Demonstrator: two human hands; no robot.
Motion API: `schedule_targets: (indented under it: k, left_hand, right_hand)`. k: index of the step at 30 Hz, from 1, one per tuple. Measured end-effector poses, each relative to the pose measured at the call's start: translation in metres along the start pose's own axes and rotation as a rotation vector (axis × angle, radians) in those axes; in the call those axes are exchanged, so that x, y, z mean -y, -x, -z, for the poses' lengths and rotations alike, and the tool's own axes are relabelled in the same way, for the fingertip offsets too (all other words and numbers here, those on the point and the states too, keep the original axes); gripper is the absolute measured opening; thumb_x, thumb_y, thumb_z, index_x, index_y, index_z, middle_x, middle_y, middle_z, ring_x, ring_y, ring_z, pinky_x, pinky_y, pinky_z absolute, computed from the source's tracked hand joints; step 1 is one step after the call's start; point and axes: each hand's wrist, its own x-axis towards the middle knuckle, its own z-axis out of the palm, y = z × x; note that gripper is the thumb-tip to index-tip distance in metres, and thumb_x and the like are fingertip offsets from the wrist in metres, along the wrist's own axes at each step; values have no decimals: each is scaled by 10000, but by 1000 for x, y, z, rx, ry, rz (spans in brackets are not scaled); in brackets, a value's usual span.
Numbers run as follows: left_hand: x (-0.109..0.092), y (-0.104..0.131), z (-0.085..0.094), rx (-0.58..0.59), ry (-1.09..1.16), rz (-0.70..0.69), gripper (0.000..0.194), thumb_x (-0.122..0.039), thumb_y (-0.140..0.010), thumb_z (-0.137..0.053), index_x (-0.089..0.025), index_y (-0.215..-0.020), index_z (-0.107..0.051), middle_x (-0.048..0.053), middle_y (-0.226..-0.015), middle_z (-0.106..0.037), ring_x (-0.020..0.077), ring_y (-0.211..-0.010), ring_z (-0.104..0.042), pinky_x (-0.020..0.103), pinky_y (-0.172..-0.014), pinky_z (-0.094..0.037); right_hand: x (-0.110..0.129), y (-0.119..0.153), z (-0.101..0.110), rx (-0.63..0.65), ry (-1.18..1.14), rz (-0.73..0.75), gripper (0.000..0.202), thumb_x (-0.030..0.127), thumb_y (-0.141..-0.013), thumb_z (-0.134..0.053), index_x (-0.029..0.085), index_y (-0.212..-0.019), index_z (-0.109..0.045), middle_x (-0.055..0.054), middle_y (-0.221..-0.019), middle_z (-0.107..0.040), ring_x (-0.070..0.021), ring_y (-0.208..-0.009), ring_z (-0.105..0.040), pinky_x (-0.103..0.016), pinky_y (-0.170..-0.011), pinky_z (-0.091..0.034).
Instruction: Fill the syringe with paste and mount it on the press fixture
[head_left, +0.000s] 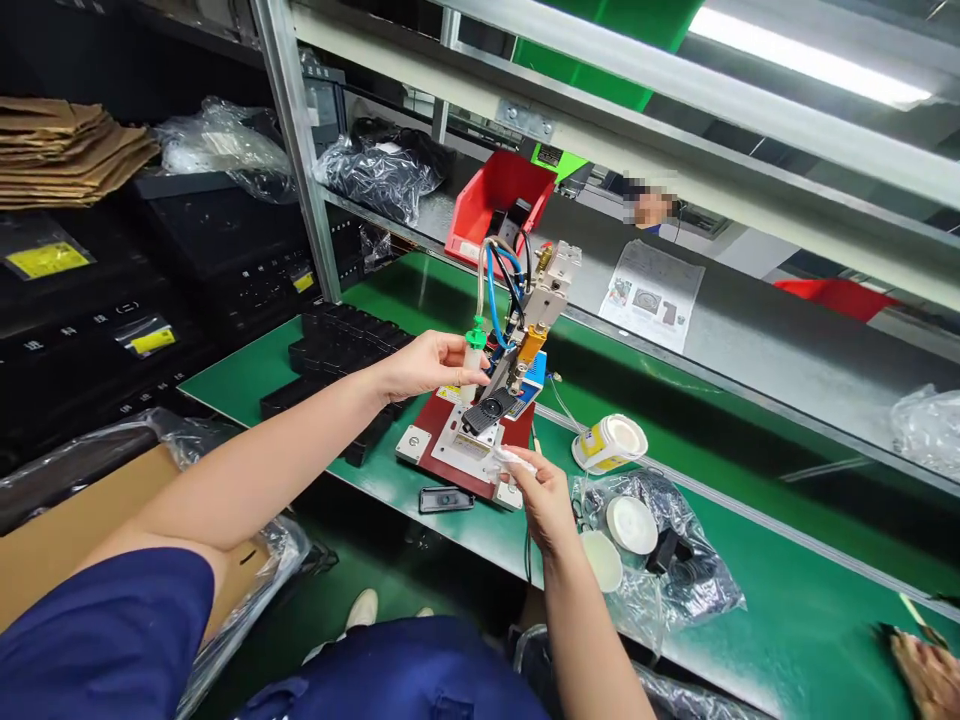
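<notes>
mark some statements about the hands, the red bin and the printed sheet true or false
1. The left hand holds the green-capped syringe. True.
2. The right hand holds a screwdriver. False: the right hand holds something white and crumpled.
3. The red bin stands on the shelf. True.
4. The printed sheet lies on the floor. False: it lies on the shelf.

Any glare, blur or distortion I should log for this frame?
Head view: the ceiling light burns out to white; the plastic bag on the bench throws glints; the black crates sink into shadow; pixelation masks part of a distant person; the left forearm looks stretched, likely wide-angle distortion; left hand and right hand look fairly sharp.
</notes>
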Motion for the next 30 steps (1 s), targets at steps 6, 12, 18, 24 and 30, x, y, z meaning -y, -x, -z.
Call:
schedule_targets:
  k: [6,12,18,24,30]
  left_hand:
    - [-24,-14,-29,-38,238,-46,407,-364,-643,-843,-120,-904,-648,77,-819,-744,224,-842,-719,349,-790,-554]
    - [-36,-35,-50,-122,295,-164,408,-362,-609,-869,-129,-873,-664,77,-829,-753,236,-865,-719,336,-798,-537]
    - [-37,-40,-61,-172,320,-181,369,-349,-635,-858,-134,-871,-673,76,-831,-755,195,-811,-717,274,-712,-519]
    - [-37,-39,-63,-173,320,-173,379,-349,-627,-861,-128,-873,-675,77,-835,-749,209,-810,-715,284,-714,-510]
    - [-37,-38,-65,-200,316,-181,385,-349,-619,-862,-127,-865,-665,74,-831,-740,230,-856,-716,322,-779,-532]
  right_hand:
    - [-1,7,2,57,-176,-61,307,400,-645,-801,192,-869,-767,-60,-868,-748,-152,-654,-623,-301,-686,-515]
    - [6,11,13,27,-330,-47,294,379,-653,-811,195,-878,-772,-57,-892,-750,-156,-713,-638,-280,-694,-521]
    - [50,-5,10,-22,-632,61,260,348,-729,-746,160,-909,-759,-87,-1004,-737,-201,-869,-659,-316,-722,-556]
    - [75,-23,-5,-16,-753,39,173,278,-751,-712,180,-891,-738,-48,-1011,-725,-160,-836,-647,-284,-669,-572]
    - [76,-26,-10,-95,-849,-95,91,203,-780,-651,160,-825,-717,-48,-911,-729,-149,-820,-657,-248,-626,-571]
